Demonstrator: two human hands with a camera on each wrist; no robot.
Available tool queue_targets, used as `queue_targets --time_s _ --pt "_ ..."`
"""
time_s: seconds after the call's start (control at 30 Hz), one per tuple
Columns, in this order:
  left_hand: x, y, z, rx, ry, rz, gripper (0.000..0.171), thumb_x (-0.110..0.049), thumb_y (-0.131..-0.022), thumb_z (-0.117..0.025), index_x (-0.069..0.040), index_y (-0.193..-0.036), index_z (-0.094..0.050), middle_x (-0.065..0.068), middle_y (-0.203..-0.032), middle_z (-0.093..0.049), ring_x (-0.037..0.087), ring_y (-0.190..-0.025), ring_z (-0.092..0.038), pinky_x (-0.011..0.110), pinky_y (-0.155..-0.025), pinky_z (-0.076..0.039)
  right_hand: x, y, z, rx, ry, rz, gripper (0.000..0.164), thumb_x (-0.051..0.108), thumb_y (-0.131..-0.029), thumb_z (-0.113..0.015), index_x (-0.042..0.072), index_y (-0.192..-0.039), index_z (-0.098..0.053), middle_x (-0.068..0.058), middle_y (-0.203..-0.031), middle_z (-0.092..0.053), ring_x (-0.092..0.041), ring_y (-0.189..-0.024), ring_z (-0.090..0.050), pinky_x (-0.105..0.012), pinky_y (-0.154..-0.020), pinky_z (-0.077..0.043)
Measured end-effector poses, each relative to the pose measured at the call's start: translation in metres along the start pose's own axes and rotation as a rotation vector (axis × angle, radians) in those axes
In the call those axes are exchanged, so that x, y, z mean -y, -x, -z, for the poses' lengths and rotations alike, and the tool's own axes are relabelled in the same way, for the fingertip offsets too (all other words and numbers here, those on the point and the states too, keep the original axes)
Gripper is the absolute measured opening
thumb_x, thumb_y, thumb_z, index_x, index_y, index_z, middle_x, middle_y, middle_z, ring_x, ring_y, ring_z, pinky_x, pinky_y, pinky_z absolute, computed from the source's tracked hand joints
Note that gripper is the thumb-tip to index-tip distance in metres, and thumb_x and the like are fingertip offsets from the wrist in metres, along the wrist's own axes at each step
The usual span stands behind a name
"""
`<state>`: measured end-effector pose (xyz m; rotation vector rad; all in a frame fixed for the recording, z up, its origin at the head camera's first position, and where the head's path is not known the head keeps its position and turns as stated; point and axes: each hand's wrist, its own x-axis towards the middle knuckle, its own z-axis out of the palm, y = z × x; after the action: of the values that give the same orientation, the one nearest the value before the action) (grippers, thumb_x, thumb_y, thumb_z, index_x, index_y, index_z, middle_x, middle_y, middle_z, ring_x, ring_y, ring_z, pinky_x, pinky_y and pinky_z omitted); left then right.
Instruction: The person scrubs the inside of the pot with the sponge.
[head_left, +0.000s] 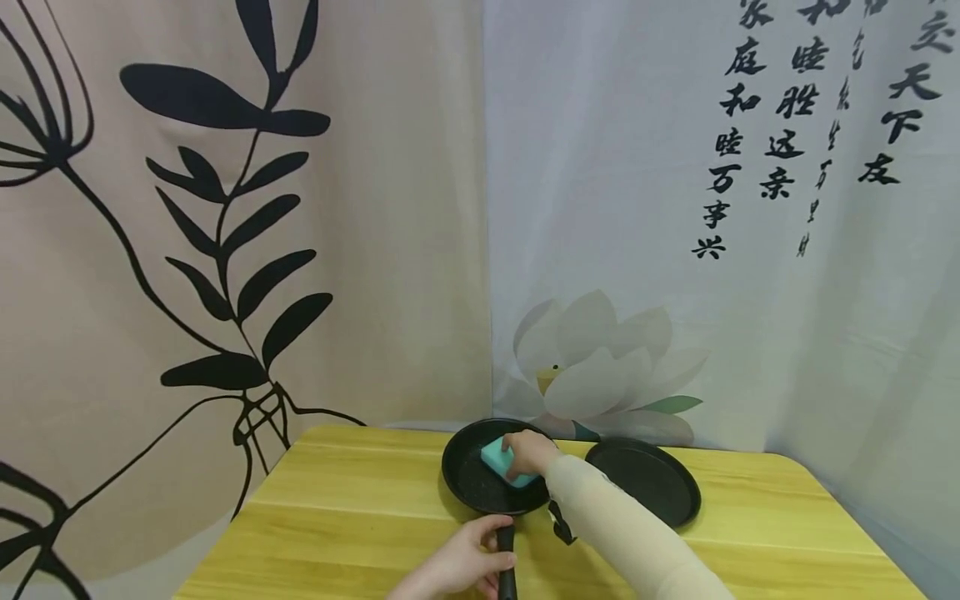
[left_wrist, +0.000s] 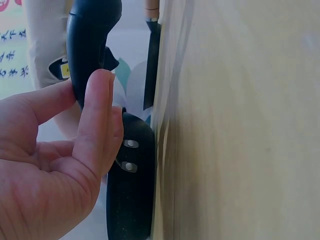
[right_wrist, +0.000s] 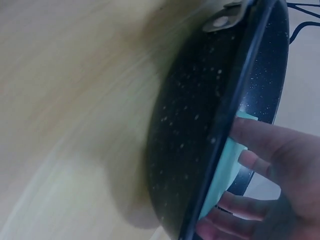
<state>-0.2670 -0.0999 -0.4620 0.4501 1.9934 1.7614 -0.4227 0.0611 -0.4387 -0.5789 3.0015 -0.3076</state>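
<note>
A black frying pan (head_left: 468,485) with pale specks rests on the table, its dark handle (head_left: 507,575) pointing toward me. My left hand (head_left: 463,557) holds that handle near the pan, thumb on one side and fingers on the other, as the left wrist view also shows. Inside the pan lies a turquoise sponge (head_left: 492,454), gripped from above by my right hand (head_left: 529,454). In the right wrist view, fingers and thumb (right_wrist: 260,137) spread around the sponge (right_wrist: 227,167), partly hidden behind the pan's rim.
To the right of the frying pan is a flat round black pan (head_left: 652,483), partly covered by my right sleeve (head_left: 622,525). Both stand on a yellow wood-grain table (head_left: 360,500). A printed curtain (head_left: 405,250) hangs behind the table's far edge.
</note>
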Motion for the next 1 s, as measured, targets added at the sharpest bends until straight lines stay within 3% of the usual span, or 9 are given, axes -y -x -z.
queue_targets --time_s 1.0 --pt "0.003 -0.001 -0.002 -0.016 -0.011 -0.009 0.056 -0.004 -0.092 -0.065 0.01 -0.14 -0.04 0.013 -0.088 -0.054 0.015 -0.054 -0.06 0.026 -0.048 -0.053 0.001 0.023 0.009 0.133 0.043 0.141 0.046 0.035 -0.07 -0.087 0.022 -0.109 -0.067 0.0 -0.113 -0.064 -0.017 -0.1 -0.057 -0.034 -0.088 -0.049"
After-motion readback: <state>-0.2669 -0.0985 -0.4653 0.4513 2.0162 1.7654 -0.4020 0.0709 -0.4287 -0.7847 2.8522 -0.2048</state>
